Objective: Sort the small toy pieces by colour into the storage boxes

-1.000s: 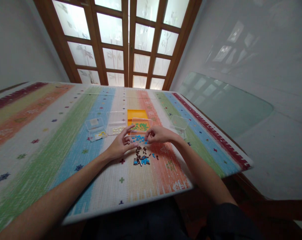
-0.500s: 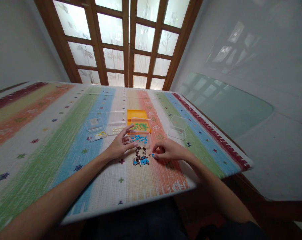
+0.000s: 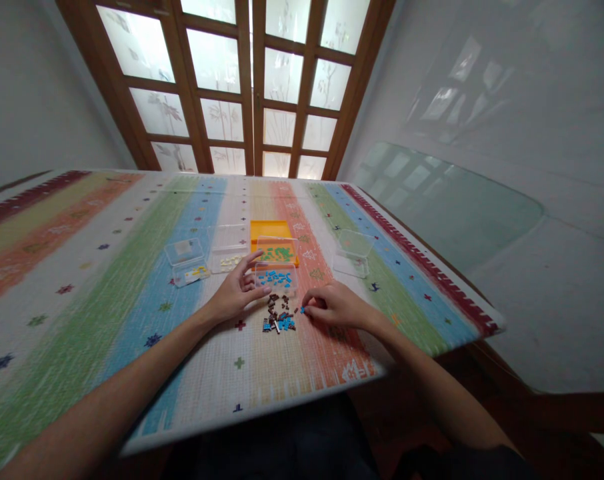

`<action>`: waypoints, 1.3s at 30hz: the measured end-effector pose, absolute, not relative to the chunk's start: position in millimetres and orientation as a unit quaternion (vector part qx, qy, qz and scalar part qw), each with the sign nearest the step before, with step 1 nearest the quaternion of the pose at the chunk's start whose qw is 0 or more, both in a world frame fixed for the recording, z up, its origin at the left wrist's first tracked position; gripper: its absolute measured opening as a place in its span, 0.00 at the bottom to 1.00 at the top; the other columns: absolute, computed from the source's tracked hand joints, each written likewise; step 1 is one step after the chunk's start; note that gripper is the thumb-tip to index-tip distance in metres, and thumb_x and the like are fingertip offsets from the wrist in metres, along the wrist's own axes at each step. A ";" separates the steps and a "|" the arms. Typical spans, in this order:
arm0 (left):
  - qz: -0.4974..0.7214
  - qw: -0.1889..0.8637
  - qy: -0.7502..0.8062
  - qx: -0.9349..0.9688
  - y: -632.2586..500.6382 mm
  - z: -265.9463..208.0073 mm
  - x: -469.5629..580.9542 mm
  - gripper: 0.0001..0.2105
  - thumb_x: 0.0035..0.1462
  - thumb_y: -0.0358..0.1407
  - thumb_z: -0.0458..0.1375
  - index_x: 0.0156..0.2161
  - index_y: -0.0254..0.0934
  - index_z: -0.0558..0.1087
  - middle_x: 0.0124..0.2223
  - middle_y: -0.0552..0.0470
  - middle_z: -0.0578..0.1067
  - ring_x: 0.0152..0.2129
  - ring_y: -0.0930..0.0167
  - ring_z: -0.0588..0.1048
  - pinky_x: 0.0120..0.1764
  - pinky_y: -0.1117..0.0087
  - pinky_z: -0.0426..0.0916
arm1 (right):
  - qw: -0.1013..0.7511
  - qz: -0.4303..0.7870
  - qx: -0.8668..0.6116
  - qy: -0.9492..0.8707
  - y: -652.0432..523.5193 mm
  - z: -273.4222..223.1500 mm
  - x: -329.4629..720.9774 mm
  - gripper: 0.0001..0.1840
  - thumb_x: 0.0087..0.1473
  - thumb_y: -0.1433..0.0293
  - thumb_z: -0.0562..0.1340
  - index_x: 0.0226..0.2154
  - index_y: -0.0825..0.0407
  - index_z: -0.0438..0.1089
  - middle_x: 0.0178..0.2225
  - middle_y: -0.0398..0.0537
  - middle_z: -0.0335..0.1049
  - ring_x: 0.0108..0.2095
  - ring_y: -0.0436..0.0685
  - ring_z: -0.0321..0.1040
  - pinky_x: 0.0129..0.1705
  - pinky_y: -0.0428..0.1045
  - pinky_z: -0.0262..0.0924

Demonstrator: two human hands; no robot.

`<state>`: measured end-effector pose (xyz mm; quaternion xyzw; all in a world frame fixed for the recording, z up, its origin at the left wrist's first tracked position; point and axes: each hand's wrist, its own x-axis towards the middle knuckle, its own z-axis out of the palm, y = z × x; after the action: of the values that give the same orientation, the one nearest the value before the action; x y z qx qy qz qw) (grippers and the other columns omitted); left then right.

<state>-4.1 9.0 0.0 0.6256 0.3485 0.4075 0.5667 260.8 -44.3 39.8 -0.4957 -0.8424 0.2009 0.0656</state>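
My left hand (image 3: 237, 288) rests at the left side of a clear plastic box (image 3: 288, 289) holding small blue pieces (image 3: 273, 278). Its fingers are spread, with nothing between them. My right hand (image 3: 335, 305) is closed in a pinch at the right, just above the cloth, with a small blue toy brick (image 3: 303, 310) at its fingertips. Between my hands lies a loose pile of brown pieces (image 3: 277, 307) and blue pieces (image 3: 286, 323), too small to make out singly. A thin whitish piece (image 3: 276, 327) lies among them.
Behind the blue pieces' box, an orange tray (image 3: 269, 230) holds a clear box of green pieces (image 3: 278, 254). Clear boxes with cream pieces (image 3: 231, 261) and yellow pieces (image 3: 198, 271) stand left. Another open clear box (image 3: 351, 265) stands right, on the striped tablecloth (image 3: 197, 373).
The view has shifted slightly. My right hand keeps its pinch by the pile, the blue brick still at its fingertips. My left hand stays beside the box.
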 end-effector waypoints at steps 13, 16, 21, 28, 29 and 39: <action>0.412 0.561 0.341 0.631 8.4 0.5 -4.0 0.39 0.51 0.37 0.72 0.66 0.43 0.61 0.60 0.41 0.70 0.40 0.66 0.78 0.48 0.56 0.76 | 0.041 0.140 -0.487 -0.861 -44.1 36.9 258.0 0.10 0.56 0.73 0.64 0.39 0.54 0.81 0.30 0.49 0.79 0.29 0.53 0.70 0.33 0.46 0.52; 0.412 0.559 0.339 0.634 9.0 0.1 -4.1 0.39 0.51 0.37 0.72 0.66 0.43 0.61 0.58 0.42 0.71 0.40 0.66 0.78 0.47 0.56 0.75 | 0.046 0.127 -0.488 -0.863 -43.2 35.9 257.7 0.11 0.57 0.73 0.63 0.39 0.52 0.81 0.30 0.50 0.80 0.30 0.53 0.71 0.33 0.46 0.53; 0.406 0.561 0.349 0.632 9.5 -0.7 -4.0 0.41 0.50 0.37 0.72 0.67 0.40 0.60 0.53 0.44 0.73 0.40 0.65 0.78 0.48 0.57 0.75 | 0.065 0.114 -0.479 -0.868 -42.3 34.1 258.8 0.13 0.56 0.74 0.62 0.40 0.51 0.81 0.31 0.48 0.80 0.30 0.52 0.72 0.34 0.46 0.54; 0.402 0.571 0.343 0.628 8.5 -0.5 -4.0 0.42 0.51 0.37 0.71 0.68 0.41 0.59 0.50 0.45 0.74 0.40 0.65 0.78 0.48 0.56 0.74 | 0.043 0.134 -0.460 -0.876 -43.7 36.1 257.4 0.11 0.56 0.74 0.62 0.40 0.53 0.80 0.31 0.49 0.79 0.30 0.52 0.70 0.34 0.46 0.52; 0.403 0.569 0.343 0.629 8.5 -0.2 -4.0 0.41 0.51 0.37 0.71 0.68 0.41 0.59 0.50 0.45 0.74 0.40 0.65 0.78 0.47 0.57 0.74 | 0.042 0.133 -0.465 -0.875 -43.3 36.0 256.9 0.12 0.56 0.74 0.62 0.41 0.53 0.80 0.31 0.49 0.79 0.30 0.52 0.70 0.34 0.46 0.53; 0.405 0.565 0.349 0.629 8.2 1.2 -2.8 0.40 0.50 0.37 0.71 0.66 0.41 0.60 0.54 0.44 0.73 0.40 0.66 0.78 0.47 0.58 0.75 | 0.024 0.125 -0.485 -0.865 -39.0 38.6 251.5 0.13 0.57 0.75 0.60 0.42 0.52 0.79 0.32 0.50 0.79 0.32 0.54 0.71 0.35 0.46 0.54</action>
<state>-2.8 8.2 1.2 0.6289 0.3493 0.4045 0.5647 251.5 -39.0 38.6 -0.4851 -0.8651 0.1252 0.0235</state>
